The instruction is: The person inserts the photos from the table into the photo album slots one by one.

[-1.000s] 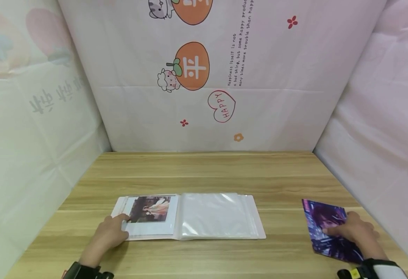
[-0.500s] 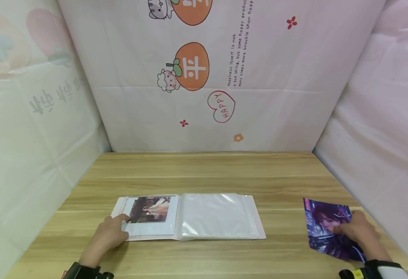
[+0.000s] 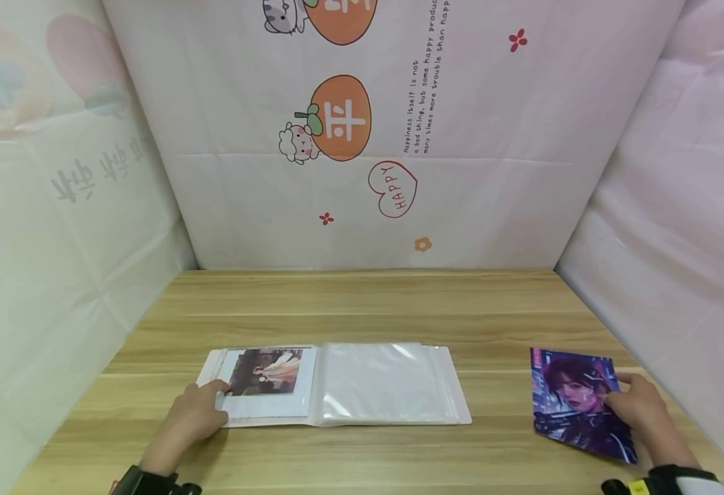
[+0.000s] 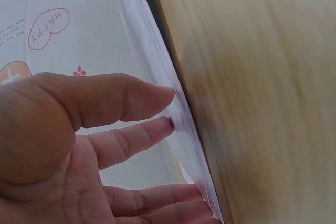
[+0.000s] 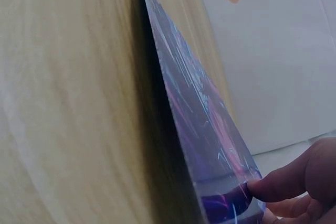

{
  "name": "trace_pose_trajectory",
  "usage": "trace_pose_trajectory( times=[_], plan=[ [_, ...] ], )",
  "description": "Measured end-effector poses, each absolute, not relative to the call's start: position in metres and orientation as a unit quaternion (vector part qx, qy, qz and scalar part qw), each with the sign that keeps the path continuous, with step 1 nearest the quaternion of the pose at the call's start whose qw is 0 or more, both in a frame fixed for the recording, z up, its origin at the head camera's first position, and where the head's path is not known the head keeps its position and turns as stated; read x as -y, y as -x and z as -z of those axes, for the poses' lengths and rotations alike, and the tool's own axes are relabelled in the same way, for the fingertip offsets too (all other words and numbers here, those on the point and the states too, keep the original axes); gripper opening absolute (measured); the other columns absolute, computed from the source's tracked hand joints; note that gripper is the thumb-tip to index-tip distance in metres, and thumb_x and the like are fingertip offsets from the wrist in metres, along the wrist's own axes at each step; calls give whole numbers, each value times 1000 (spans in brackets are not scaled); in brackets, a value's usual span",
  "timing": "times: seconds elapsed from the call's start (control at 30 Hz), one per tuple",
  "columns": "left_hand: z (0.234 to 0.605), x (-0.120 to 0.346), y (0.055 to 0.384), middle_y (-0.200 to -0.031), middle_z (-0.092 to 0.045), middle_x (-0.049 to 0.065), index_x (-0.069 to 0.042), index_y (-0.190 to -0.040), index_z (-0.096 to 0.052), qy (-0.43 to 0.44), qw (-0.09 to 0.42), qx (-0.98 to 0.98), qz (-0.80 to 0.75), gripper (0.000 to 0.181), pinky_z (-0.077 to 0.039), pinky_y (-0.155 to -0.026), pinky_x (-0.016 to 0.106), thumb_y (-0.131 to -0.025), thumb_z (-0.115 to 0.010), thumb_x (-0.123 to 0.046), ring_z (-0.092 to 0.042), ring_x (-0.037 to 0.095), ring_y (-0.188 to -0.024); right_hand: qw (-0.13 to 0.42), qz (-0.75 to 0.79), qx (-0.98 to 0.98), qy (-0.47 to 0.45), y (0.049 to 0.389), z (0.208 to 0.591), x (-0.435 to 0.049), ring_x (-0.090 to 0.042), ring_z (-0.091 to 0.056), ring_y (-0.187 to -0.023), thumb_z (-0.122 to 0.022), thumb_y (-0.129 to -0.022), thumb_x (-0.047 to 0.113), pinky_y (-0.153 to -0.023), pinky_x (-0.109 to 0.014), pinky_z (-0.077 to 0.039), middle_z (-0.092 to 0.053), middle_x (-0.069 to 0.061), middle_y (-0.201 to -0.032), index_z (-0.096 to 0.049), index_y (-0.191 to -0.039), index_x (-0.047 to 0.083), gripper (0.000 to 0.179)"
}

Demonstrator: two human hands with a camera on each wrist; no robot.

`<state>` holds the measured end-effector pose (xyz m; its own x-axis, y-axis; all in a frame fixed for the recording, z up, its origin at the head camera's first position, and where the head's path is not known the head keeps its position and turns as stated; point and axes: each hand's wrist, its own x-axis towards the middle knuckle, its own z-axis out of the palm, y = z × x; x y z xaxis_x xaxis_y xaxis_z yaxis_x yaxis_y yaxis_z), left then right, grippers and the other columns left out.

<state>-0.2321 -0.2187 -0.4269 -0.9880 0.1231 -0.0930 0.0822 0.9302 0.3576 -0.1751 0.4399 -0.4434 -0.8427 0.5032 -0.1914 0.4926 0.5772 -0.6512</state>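
Observation:
A photo album [image 3: 386, 385] lies spread on the wooden table, its left page holding a photo [image 3: 267, 372] in a clear sleeve. The right page shows a blank, shiny clear sleeve. My left hand [image 3: 191, 414] rests on the album's left edge. In the left wrist view, the thumb and fingers of that left hand [image 4: 89, 145] are fairly straight and touch the album's edge [image 4: 181, 98]. Over at the right, my right hand [image 3: 641, 409] pinches the right edge of a glossy purple picture card [image 3: 575, 405]. The right wrist view shows this picture card [image 5: 194, 114] tilted, with shadow beneath it.
White printed cloth [image 3: 461, 137] hangs behind the table and along both sides. Bare wood [image 3: 368, 302] runs between the album and the back cloth, and between the album and the card.
The picture card has shifted slightly left and turned more toward the view, showing more of its printed face. My right hand has slid to its edge. The left hand and album stay put.

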Motion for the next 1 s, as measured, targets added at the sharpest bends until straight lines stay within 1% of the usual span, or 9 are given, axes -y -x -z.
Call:
trace_pose_trajectory(
  times=[0.13, 0.23, 0.37, 0.43, 0.57, 0.63, 0.73, 0.8, 1.0],
  plan=[
    [427, 218, 231, -96, -53, 27, 3, -113, -60, -48, 59, -980, -183, 49, -43, -69, 52, -66, -64, -9, -49, 38, -84, 6, -383, 879, 284, 178, 448, -443, -43, -52, -89, -54, -82, -4, -66, -45, -50, -30, -42, -114, -19, -133, -22, 64],
    [427, 219, 231, -97, -52, 27, 2, -114, -60, -46, 60, -979, -189, 49, -43, -68, 52, -66, -64, -9, -49, 38, -83, 9, -386, 877, 288, 177, 449, -445, -43, -52, -89, -54, -83, -3, -65, -43, -51, -30, -42, -115, -19, -133, -21, 63],
    [427, 219, 231, -98, -52, 28, 1, -114, -61, -47, 56, -979, -191, 49, -42, -68, 53, -67, -65, -12, -47, 42, -86, 22, -391, 872, 294, 175, 449, -446, -43, -51, -90, -53, -85, -1, -65, -43, -51, -30, -42, -117, -21, -134, -19, 61],
    [427, 219, 230, -99, -52, 28, 0, -113, -61, -46, 51, -979, -191, 49, -42, -68, 54, -66, -65, -12, -47, 44, -87, 28, -405, 864, 299, 176, 448, -446, -39, -54, -86, -52, -87, -1, -62, -42, -52, -32, -42, -116, -19, -136, -18, 61],
    [428, 221, 229, -98, -52, 28, 0, -112, -62, -43, 44, -979, -192, 48, -41, -67, 53, -66, -66, -13, -45, 45, -87, 33, -442, 847, 293, 178, 443, -442, -28, -59, -73, -49, -90, 2, -60, -39, -53, -39, -42, -110, -14, -138, -16, 63],
    [428, 221, 229, -98, -51, 28, 0, -111, -61, -41, 44, -979, -196, 47, -41, -66, 52, -66, -66, -12, -45, 45, -86, 39, -458, 842, 281, 179, 439, -438, -22, -59, -70, -48, -91, 3, -60, -38, -53, -42, -41, -109, -13, -139, -16, 62],
    [428, 220, 229, -97, -50, 28, 1, -110, -61, -40, 44, -978, -201, 46, -41, -66, 52, -66, -66, -12, -44, 45, -86, 52, -479, 836, 262, 182, 433, -429, -19, -60, -70, -47, -92, 4, -60, -36, -53, -47, -40, -107, -13, -139, -16, 61],
    [428, 220, 229, -96, -49, 28, 2, -108, -61, -35, 44, -977, -205, 45, -41, -66, 52, -66, -66, -12, -44, 45, -86, 59, -483, 836, 253, 184, 430, -421, -18, -60, -71, -46, -94, 6, -60, -35, -53, -47, -39, -109, -14, -140, -15, 60],
    [427, 219, 228, -95, -47, 29, 1, -104, -62, -29, 41, -976, -212, 42, -41, -66, 51, -64, -67, -10, -43, 45, -84, 59, -500, 837, 216, 193, 422, -397, -15, -59, -75, -43, -97, 11, -63, -32, -53, -44, -38, -117, -14, -141, -14, 58]
  ],
)
